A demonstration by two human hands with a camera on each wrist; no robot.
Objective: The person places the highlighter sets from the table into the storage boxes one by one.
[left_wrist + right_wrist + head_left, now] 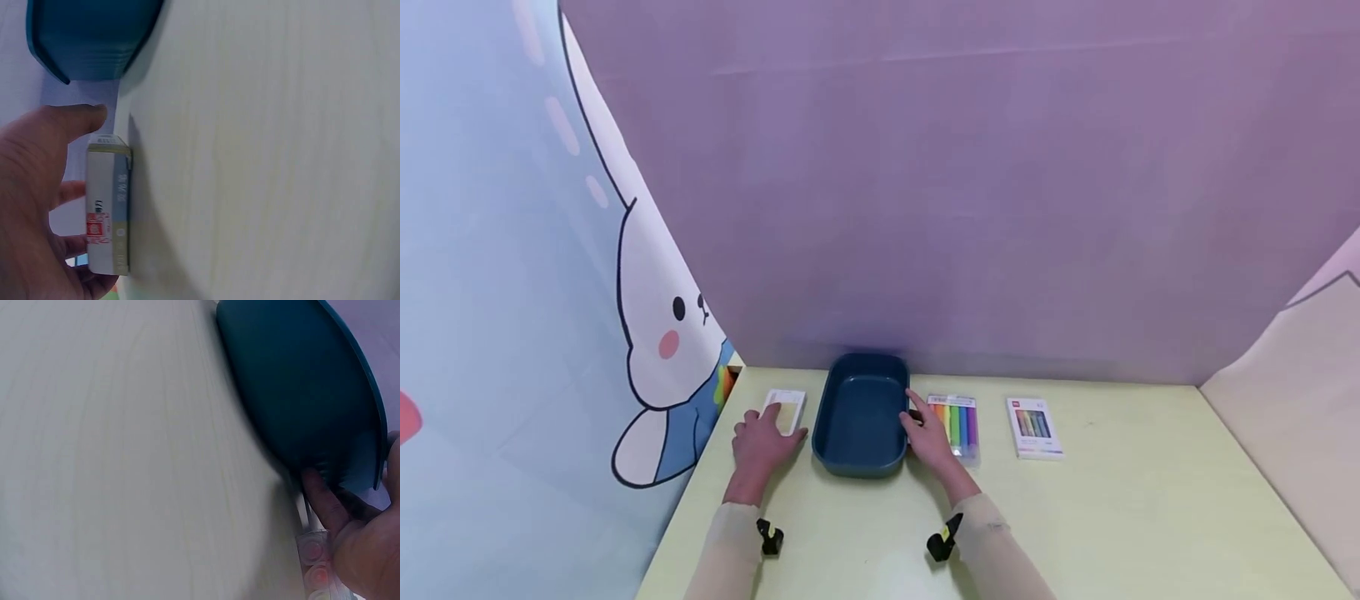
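Note:
On the left of the table, my left hand reaches over a flat white carton with spread fingers. In the left wrist view the thumb lies off its near end, and the other fingers are along the far side, partly hidden. A deep blue plastic tray with rounded corners stands in the middle. My right hand touches the tray's right side; the right wrist view shows the thumb against its wall and fingers near the rim. Under that hand lies a clear pack of rainbow-coloured markers, partly covered.
Farther right, another white box with coloured sticks pictured on it lies on the pale wooden table. A purple backdrop rises behind the table's back edge. A rabbit-printed cloth hangs at the left edge.

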